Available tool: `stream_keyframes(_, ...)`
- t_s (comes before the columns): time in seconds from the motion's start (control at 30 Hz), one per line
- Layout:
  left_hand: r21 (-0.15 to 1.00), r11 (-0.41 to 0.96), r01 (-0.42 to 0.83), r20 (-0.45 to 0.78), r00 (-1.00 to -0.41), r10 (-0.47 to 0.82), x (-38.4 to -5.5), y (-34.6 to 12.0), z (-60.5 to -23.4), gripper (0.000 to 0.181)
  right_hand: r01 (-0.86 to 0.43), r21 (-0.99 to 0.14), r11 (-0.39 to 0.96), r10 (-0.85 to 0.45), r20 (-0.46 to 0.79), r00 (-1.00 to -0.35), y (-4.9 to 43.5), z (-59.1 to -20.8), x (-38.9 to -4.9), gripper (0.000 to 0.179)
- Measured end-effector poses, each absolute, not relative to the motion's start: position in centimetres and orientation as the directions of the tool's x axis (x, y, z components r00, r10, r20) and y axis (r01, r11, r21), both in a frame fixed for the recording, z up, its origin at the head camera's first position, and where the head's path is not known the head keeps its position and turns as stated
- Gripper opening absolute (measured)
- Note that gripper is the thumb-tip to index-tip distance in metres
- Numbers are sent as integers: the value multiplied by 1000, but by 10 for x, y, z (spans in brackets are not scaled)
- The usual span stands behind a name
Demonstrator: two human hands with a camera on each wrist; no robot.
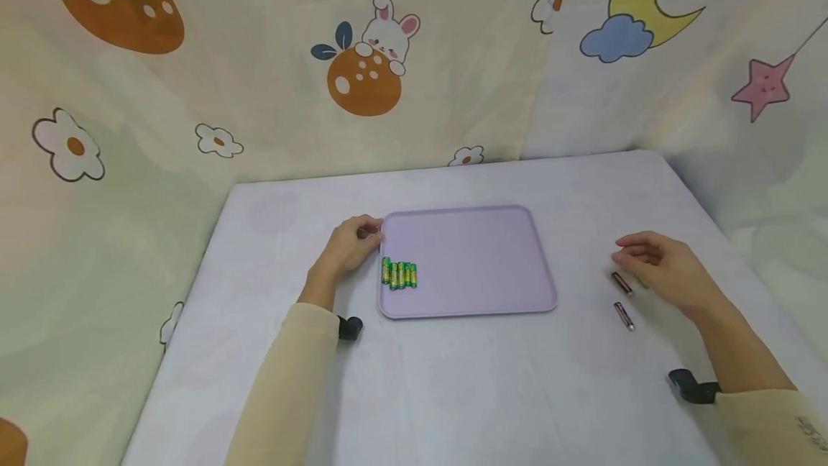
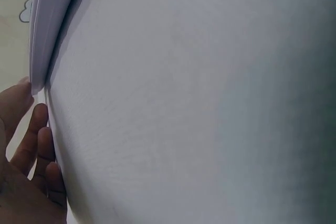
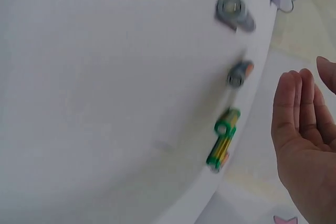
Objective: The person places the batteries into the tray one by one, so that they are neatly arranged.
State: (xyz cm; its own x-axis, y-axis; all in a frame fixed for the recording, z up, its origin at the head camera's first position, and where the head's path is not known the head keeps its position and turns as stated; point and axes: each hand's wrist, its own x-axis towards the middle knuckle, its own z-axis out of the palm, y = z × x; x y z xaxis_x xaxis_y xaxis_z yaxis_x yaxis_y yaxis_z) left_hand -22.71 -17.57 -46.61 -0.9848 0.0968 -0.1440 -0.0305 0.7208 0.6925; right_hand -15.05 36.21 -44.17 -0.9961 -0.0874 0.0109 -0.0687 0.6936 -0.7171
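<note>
My left hand (image 1: 350, 242) touches the left rim of a shallow lilac tray (image 1: 472, 257), fingers bent. In the left wrist view, the left hand's (image 2: 29, 156) digits meet the tray's edge (image 2: 47, 35). Several green-and-gold batteries (image 1: 401, 275) lie side by side inside the tray at its left. My right hand (image 1: 673, 272) hovers at the right, holding nothing. Below its fingers lie two dark batteries (image 1: 622, 283). The right wrist view shows two green batteries (image 3: 221, 148) farther along, hidden from the head view, and the right hand's (image 3: 304, 135) fingers nearly straight.
A white cloth covers the table (image 1: 453, 387). Patterned fabric (image 1: 272, 56) hangs behind it and at both sides. A black wrist mount (image 1: 350, 327) is on the left wrist, and another black mount (image 1: 693, 387) is on the right.
</note>
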Motion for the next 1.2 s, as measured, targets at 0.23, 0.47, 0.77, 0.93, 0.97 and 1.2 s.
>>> stream_keyframes(0.23, 685, 727, -47, -145, -987, 72, -225, -188, -464, 35, -71, -709, 701, -58, 42, -997, 377, -446, -148, 37)
stream_keyframes(0.47, 693, 720, -31, -134, -987, 86, -225, -186, -465, 36, -4, -672, 740, 35, 45, -998, 394, -458, -143, 39)
stream_keyframes(0.77, 699, 714, -33, -144, -985, 95, -227, -182, -468, 35, 60, -625, 778, 56, -25, -998, 405, -458, -144, 45)
stream_keyframes(0.93, 700, 713, -28, -144, -984, 102, -229, -180, -470, 35, 74, -594, 801, 48, -59, -997, 410, -461, -145, 46)
stream_keyframes(0.97, 700, 714, -27, -142, -984, 103, -229, -180, -470, 35, 72, -591, 803, 44, -62, -997, 411, -462, -145, 46)
stream_keyframes(1.2, 701, 713, -16, -138, -984, 113, -232, -177, -470, 33, 70, -559, 826, 29, -81, -996, 416, -465, -149, 45)
